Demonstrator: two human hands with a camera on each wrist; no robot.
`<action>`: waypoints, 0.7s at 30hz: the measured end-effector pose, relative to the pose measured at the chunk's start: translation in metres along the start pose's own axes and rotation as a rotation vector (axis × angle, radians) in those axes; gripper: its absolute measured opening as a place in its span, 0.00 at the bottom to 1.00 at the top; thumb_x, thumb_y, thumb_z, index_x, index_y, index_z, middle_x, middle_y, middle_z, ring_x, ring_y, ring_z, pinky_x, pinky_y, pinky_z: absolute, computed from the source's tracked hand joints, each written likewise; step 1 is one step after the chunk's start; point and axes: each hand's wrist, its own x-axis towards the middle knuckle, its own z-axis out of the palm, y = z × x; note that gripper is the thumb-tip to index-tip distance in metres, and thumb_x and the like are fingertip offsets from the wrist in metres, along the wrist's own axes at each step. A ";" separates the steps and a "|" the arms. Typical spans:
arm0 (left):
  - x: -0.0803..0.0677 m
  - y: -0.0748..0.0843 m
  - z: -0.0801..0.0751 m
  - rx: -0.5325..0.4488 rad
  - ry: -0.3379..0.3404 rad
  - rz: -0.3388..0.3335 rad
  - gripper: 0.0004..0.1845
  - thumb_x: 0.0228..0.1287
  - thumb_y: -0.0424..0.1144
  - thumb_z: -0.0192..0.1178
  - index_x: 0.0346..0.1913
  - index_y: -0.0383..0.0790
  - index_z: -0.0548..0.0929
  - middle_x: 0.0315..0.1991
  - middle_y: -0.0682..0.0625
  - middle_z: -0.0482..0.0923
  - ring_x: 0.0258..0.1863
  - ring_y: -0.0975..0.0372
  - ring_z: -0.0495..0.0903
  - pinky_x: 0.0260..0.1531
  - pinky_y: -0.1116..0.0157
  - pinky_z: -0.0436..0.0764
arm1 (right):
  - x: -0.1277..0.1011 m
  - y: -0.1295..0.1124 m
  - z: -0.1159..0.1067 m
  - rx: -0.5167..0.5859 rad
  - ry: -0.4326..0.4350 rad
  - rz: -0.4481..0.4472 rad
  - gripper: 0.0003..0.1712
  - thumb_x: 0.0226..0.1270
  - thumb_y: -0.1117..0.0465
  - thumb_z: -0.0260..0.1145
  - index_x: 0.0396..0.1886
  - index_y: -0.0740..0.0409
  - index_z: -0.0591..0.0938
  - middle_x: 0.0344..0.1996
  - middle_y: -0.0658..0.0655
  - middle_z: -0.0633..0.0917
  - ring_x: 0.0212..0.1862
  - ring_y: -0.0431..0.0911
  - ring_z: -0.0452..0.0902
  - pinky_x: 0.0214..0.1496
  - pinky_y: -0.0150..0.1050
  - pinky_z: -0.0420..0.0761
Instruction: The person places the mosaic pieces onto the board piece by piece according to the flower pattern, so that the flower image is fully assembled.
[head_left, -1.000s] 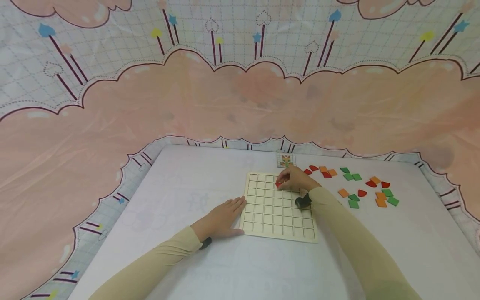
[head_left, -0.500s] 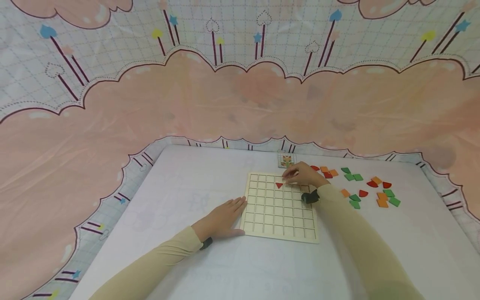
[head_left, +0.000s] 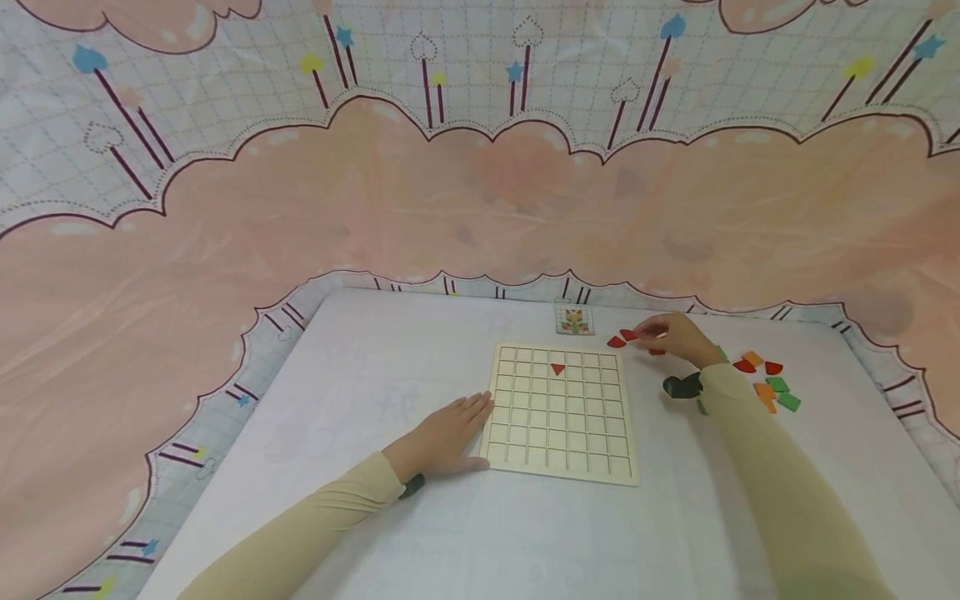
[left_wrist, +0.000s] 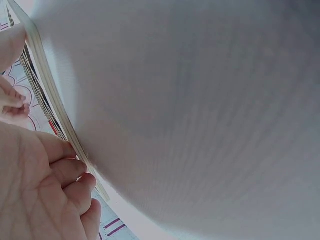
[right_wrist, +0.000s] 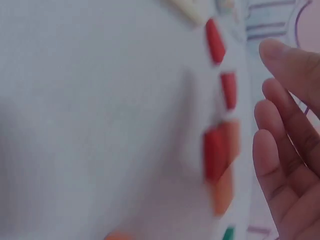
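A cream gridded board (head_left: 557, 425) lies on the white table. One red triangle (head_left: 557, 368) sits in a cell of its upper rows. Along the board's left edge rests my left hand (head_left: 441, 437), fingertips and thumb touching the rim; the left wrist view shows its fingers against the board's side (left_wrist: 55, 95). My right hand (head_left: 677, 340) is off the board to the right, over loose pieces, its fingers apart with nothing between them. Below those fingers the right wrist view shows two red pieces (right_wrist: 215, 42), a red square (right_wrist: 215, 155) and orange pieces (right_wrist: 223, 192).
A small card with a coloured pattern (head_left: 574, 321) lies behind the board. Farther right are more red pieces (head_left: 774, 368), orange ones (head_left: 765, 393) and green ones (head_left: 787, 402). The right forearm covers some pieces. A patterned cloth (head_left: 480, 200) hangs behind the table.
The right hand has let go of the red triangle, leaving it on the board, and has moved right to the loose pieces. The left hand stays at the board's edge.
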 end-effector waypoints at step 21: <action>0.000 0.001 -0.002 0.001 0.008 0.001 0.48 0.63 0.66 0.46 0.73 0.34 0.50 0.75 0.42 0.47 0.75 0.55 0.49 0.74 0.60 0.54 | -0.013 0.033 0.002 -0.054 0.015 0.229 0.23 0.60 0.59 0.68 0.53 0.64 0.79 0.46 0.66 0.81 0.45 0.55 0.74 0.47 0.42 0.80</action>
